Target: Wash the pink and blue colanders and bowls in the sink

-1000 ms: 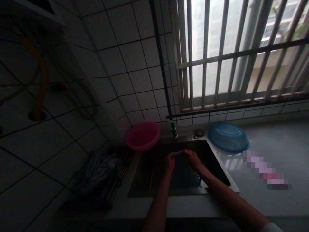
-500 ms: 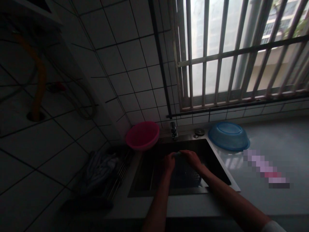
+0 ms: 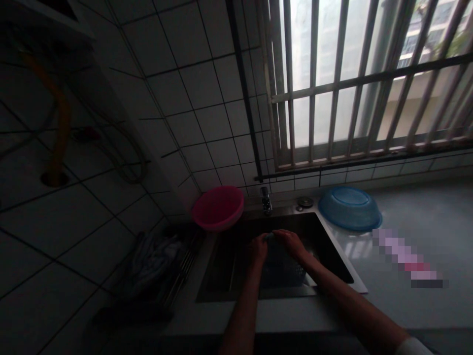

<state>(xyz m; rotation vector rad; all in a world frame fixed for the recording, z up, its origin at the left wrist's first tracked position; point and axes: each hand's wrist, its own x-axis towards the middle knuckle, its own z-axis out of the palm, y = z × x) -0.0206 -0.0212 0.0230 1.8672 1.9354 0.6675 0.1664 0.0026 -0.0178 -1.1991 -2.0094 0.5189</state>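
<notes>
Both of my hands are over the steel sink (image 3: 332, 246), close together below the faucet (image 3: 265, 201). My left hand (image 3: 258, 246) has its fingers closed round one end of a small pale blue-green thing (image 3: 269, 236). On the other end my right hand (image 3: 290, 241) is closed too. Only a short stretch of it shows between the hands, and its kind is too dark to tell. Beneath the hands, inside the sink, sits a dark blue basket (image 3: 283, 271) with holes in its side, partly hidden by my forearms.
A pink basin (image 3: 218, 209) rests at the sink's back left corner. An upturned blue basin (image 3: 350, 209) lies on the counter (image 3: 424, 212) to the right, near a drain strainer (image 3: 305, 202). Striped cloth (image 3: 157, 256) lies at the left. Behind is a barred window (image 3: 332, 118).
My hands have drawn slightly closer together, so less of the pale blue-green thing shows between them. The basins and the basket stay where they were.
</notes>
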